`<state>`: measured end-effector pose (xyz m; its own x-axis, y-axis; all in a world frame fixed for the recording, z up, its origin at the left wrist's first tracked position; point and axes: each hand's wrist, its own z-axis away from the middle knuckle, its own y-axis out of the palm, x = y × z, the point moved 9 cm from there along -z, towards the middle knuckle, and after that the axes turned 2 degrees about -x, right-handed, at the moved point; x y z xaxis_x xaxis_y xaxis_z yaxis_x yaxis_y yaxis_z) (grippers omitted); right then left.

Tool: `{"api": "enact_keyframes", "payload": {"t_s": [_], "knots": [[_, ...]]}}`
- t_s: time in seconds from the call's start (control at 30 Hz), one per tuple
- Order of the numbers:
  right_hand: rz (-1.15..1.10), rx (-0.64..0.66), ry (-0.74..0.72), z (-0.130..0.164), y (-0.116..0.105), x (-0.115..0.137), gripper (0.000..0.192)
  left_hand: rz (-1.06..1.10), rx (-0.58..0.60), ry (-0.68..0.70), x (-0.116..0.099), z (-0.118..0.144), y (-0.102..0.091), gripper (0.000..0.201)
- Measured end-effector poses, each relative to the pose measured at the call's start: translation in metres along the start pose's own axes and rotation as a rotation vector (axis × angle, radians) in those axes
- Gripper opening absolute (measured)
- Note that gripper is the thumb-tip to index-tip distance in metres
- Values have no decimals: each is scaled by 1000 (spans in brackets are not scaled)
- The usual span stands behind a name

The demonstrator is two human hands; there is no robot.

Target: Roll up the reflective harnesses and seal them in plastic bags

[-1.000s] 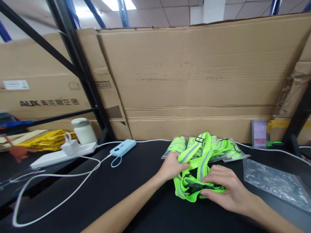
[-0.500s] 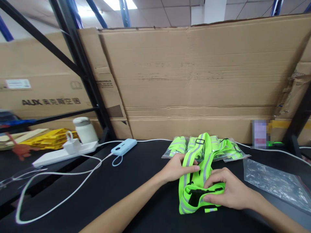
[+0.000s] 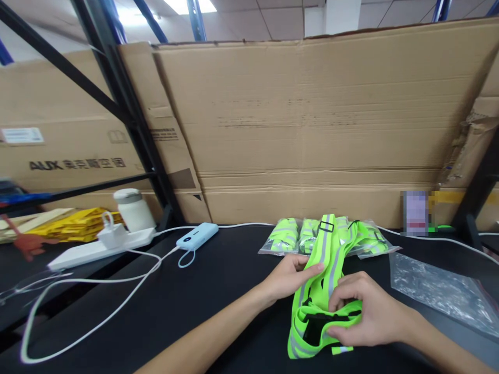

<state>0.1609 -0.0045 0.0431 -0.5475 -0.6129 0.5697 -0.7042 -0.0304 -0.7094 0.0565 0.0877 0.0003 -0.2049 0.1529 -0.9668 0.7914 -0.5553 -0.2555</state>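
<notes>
A neon green reflective safety harness (image 3: 326, 255) with grey stripes and black buckles lies partly folded on the black table. My left hand (image 3: 291, 276) grips its straps from the left, thumb across the front and fingers behind. At the lower right, my right hand (image 3: 360, 310) pinches the folded waist band between thumb and fingers. A black slide buckle sits on the upper strap, and dark fittings show inside the lower loop. Behind the harness stand clear bags of similar green straps (image 3: 284, 235), partly covered by it.
A flat clear plastic bag (image 3: 440, 285) lies at right. On the left are a light blue power bank (image 3: 198, 236), a white power strip (image 3: 101, 250), a white jar (image 3: 134, 210) and a looping white cable (image 3: 74, 358). Cardboard (image 3: 304, 114) walls the back.
The lower fold of the harness has shifted slightly down toward me, and its straps lean a little more to the right. Both hands keep their grip; the left thumb has moved slightly right.
</notes>
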Motion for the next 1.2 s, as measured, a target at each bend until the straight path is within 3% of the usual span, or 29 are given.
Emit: {"api": "enact_keyframes", "payload": {"t_s": [0.23, 0.43, 0.63, 0.8, 0.93, 1.07, 1.2], "knots": [[6, -54, -111, 2, 8, 12, 13, 547, 71, -192, 4, 8, 16, 48], [-84, -50, -245, 5, 18, 31, 9, 613, 163, -272, 11, 11, 32, 51], [-111, -3, -328, 8, 22, 41, 22, 582, 179, -129, -3, 10, 26, 52], [-171, -58, -233, 8, 23, 30, 12, 656, 115, -3, -31, 13, 8, 57], [-310, -67, -140, 8, 30, 17, 15, 665, 84, 139, -52, 16, -11, 58], [-333, -83, -68, 7, 35, 6, 19, 607, 39, 202, -52, 13, -25, 56], [-325, -99, -25, 5, 34, 1, 22, 410, -15, 267, -51, 10, -37, 56]]}}
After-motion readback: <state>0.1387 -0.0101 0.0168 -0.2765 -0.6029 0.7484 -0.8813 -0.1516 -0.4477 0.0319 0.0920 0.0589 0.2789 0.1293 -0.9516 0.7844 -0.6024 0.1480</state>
